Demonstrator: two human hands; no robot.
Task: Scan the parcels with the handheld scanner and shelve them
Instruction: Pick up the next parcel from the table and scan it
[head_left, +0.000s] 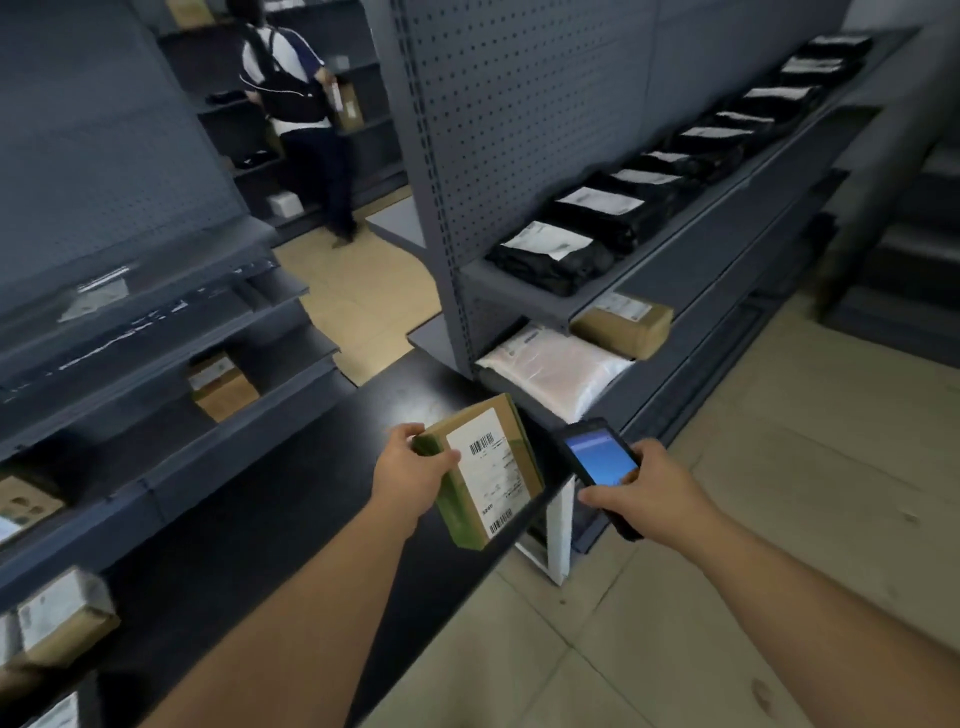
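My left hand (410, 467) grips a small brown cardboard parcel (511, 457) by its left edge, above the black table (291, 499). Its white barcode label faces up. Just right of the parcel, my right hand (644, 491) holds the black handheld scanner (602, 462); its blue screen is lit and its head points toward the shelves.
Grey shelving (675, 270) on the right holds several black bagged parcels (550, 260), a white bag (556, 371) and a brown box (623, 325). Left shelves (156, 364) carry more boxes. A person with a backpack (296, 104) stands in the aisle at the back.
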